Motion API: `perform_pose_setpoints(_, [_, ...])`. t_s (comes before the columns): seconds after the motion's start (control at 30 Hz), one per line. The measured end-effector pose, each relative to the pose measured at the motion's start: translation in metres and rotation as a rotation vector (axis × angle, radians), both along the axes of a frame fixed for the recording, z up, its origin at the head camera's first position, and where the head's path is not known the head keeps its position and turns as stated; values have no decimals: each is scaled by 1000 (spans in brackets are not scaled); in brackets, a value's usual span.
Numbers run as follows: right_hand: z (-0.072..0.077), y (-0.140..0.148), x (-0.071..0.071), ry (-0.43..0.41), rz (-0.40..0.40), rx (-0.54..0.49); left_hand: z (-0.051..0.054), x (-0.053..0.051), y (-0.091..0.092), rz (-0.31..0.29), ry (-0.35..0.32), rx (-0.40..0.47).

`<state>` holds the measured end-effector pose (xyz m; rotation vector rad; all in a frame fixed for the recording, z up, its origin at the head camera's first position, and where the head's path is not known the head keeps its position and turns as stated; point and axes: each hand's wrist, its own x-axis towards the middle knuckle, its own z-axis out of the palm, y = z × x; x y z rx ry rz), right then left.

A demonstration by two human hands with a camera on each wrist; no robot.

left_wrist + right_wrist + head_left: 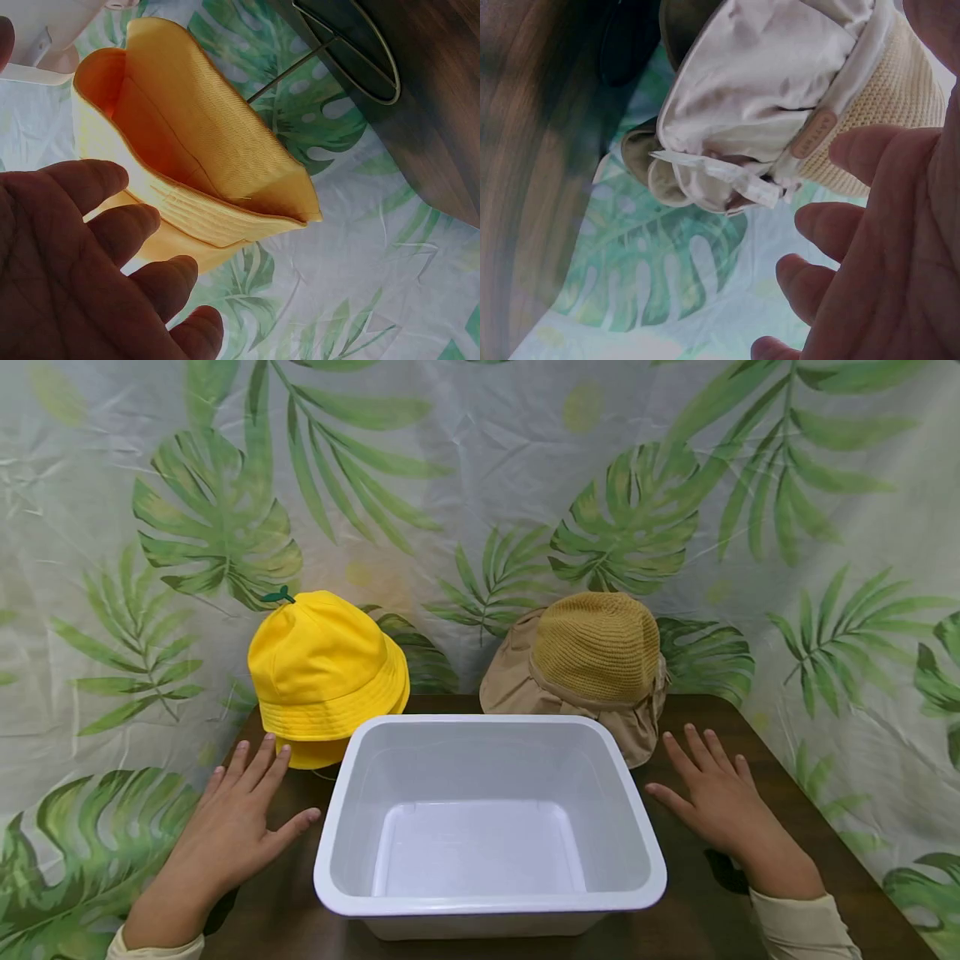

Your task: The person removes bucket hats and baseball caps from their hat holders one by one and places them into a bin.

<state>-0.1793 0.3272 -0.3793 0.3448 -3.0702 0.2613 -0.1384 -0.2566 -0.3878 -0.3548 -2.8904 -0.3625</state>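
A white rectangular basin (491,906) stands between my two hands, its inside bare. My left hand (232,827) is held left of it, fingers spread and touching nothing. Just beyond those fingertips is a yellow bucket hat (322,643) with a green sprout on top. The left wrist view shows its hollow underside and a thin wire stand (337,39) below. My right hand (723,806) hovers to the basin's right, fingers extended, holding nothing. Nearest to it is a tan sun hat (596,647) with a knitted crown, a cloth brim and a small brown label (814,135).
Everything stands on a dark wooden table (697,927). A leaf-printed cloth (495,460) hangs close behind the hats and down both sides. The basin's back rim overlaps the lower part of both hats in the head view. A dark shape (723,870) shows by the right wrist, its kind unclear.
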Motion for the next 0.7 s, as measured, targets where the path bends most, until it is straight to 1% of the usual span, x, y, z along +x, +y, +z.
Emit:
perform_pose_setpoints(0.33, [0,2,2,8,0,0,3,3,0,-3,-14,1])
perform_pose_setpoints(0.47, [1,3,3,18,3,2,3,4,-2,-22,19,1])
perform_pose_setpoints(0.53, [2,4,3,26,7,3,4,5,-3,-35,49,-2])
perform_pose_setpoints(0.6, [4,5,2,38,16,5,7,5,-5,-44,73,-2])
perform_pose_setpoints(0.7, [8,6,1,53,34,9,13,6,-5,-62,83,10])
